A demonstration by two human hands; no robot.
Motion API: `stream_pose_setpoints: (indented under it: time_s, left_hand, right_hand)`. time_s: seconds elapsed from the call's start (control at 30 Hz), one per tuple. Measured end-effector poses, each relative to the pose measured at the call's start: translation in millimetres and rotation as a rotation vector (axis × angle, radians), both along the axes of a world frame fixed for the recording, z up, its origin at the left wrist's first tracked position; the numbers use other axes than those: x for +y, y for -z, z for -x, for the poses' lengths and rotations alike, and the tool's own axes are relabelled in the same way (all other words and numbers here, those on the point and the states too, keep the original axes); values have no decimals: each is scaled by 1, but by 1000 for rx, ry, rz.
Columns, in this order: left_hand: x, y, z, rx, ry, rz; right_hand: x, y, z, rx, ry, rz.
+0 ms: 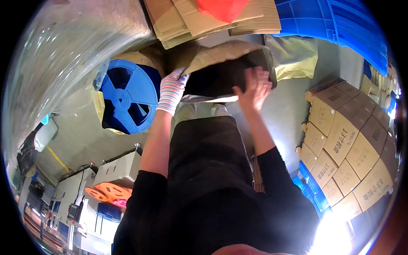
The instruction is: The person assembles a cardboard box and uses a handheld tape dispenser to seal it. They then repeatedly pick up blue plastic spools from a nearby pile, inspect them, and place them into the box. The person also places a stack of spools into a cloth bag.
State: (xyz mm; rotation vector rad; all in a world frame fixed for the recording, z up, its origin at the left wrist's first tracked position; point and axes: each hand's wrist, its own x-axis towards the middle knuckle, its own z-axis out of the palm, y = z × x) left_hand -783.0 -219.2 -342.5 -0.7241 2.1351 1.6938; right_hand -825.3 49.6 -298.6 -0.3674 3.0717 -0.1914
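Observation:
A large brown paper sack [221, 54] stands in front of me, its wide mouth spread apart and its inside dark. My left hand [171, 90], in a striped knit glove, grips the sack's left rim with the fingers closed over it. Bare and slightly blurred, my right hand [255, 89] is held over the right part of the mouth, fingers stretched out and nothing in them. Whether it touches the sack I cannot tell. Left of my gloved hand, a blue plastic reel [122, 98] with cut-out openings sits in another sack.
Flattened cardboard [178, 21] with a red thing [223, 8] on it lies beyond the sack. Blue plastic crates [314, 19] are far right, stacked cartons [340, 140] at right. A film-wrapped load [76, 51] stands left; orange reels [111, 191] lie lower left.

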Motion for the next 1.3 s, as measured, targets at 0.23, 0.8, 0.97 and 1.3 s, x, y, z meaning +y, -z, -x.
stream_pose_setpoints:
  time_s: [0.23,0.8,0.97,1.3]
  left_hand:
    - [-5,-1,-34,80,-54,-22]
    - [30,-23,-42,-4,-395,439]
    - [45,-34,-50,211,-556,244]
    - [26,-62,-65,165,-273,901]
  right_hand:
    - [133,123,91,-513,664,350]
    - [0,10,110,-293,-59,130]
    - [-20,-10,113,-371,-167,9]
    - [-32,13,131,-338,-175,104]
